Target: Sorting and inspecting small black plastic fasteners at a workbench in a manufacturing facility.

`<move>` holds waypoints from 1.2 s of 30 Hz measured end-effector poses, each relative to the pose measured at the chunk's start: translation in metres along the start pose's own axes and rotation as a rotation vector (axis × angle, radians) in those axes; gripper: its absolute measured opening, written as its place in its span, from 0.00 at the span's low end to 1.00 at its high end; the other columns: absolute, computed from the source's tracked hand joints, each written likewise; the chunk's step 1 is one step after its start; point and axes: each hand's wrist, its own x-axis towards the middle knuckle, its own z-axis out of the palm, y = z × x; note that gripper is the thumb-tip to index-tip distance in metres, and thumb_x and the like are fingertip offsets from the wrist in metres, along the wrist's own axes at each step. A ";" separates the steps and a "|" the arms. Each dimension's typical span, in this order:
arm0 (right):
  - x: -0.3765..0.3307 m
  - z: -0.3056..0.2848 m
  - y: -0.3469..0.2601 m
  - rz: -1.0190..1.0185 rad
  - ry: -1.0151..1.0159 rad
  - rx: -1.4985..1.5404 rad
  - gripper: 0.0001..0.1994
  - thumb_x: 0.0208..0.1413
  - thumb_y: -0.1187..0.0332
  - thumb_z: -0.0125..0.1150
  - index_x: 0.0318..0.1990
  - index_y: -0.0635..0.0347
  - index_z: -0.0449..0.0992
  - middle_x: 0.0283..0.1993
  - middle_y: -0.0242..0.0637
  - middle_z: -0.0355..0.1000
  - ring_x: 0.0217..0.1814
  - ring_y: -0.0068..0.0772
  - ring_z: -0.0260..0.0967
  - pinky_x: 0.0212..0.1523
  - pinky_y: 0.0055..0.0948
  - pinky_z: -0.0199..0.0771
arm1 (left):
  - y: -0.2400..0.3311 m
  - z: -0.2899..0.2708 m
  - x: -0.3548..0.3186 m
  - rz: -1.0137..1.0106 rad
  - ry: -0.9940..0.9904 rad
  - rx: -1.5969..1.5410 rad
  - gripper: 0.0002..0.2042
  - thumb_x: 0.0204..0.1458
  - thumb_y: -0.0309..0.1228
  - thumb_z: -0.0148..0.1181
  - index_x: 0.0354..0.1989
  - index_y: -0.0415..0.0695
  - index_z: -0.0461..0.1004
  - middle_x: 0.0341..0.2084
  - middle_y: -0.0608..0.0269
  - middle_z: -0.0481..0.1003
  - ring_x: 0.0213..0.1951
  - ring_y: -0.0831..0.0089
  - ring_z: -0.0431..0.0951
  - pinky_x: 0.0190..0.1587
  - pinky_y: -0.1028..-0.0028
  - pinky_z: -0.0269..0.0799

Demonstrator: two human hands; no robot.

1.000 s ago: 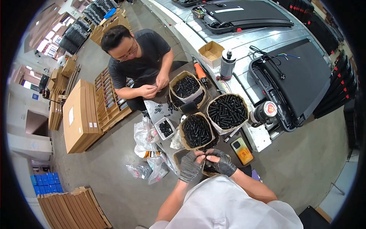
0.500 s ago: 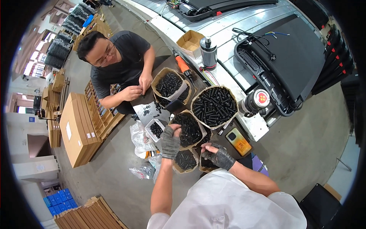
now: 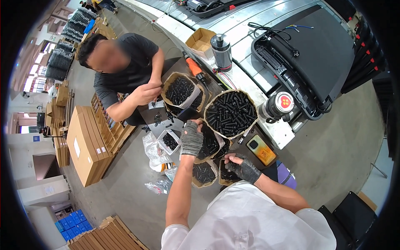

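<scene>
Reaching my gloved left hand (image 3: 192, 138) into the paper bag of black bolts (image 3: 208, 143), fingers curled, contents hidden. Right hand (image 3: 245, 168) pinches something small; I'd grab few, cleanly.

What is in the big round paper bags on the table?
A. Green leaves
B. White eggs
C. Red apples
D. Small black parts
D. The largest brown paper bag is heaped with small black cylinder-shaped parts, and the bag near the other person holds the same dark pieces; the gloved left hand reaches over another such bag.
</scene>
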 end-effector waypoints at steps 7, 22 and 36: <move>-0.005 0.000 -0.003 0.000 0.018 0.005 0.16 0.56 0.65 0.60 0.48 0.65 0.74 0.41 0.38 0.73 0.41 0.29 0.70 0.42 0.27 0.72 | 0.008 0.006 0.005 -0.012 0.072 0.189 0.06 0.53 0.25 0.54 0.37 0.42 0.77 0.37 0.51 0.74 0.40 0.52 0.75 0.44 0.61 0.71; -0.018 -0.013 -0.001 -0.084 0.019 -0.034 0.13 0.58 0.65 0.56 0.46 0.64 0.73 0.39 0.39 0.74 0.36 0.31 0.73 0.35 0.29 0.73 | 0.024 -0.068 -0.070 -0.071 0.294 0.023 0.07 0.52 0.25 0.59 0.39 0.39 0.75 0.32 0.54 0.76 0.33 0.62 0.76 0.38 0.67 0.72; -0.046 -0.010 -0.001 -0.087 0.016 -0.080 0.12 0.57 0.66 0.56 0.45 0.63 0.74 0.38 0.37 0.73 0.37 0.30 0.71 0.37 0.30 0.73 | 0.037 -0.037 -0.128 -0.078 0.354 -0.027 0.07 0.50 0.25 0.60 0.38 0.41 0.76 0.32 0.54 0.76 0.37 0.57 0.76 0.41 0.65 0.72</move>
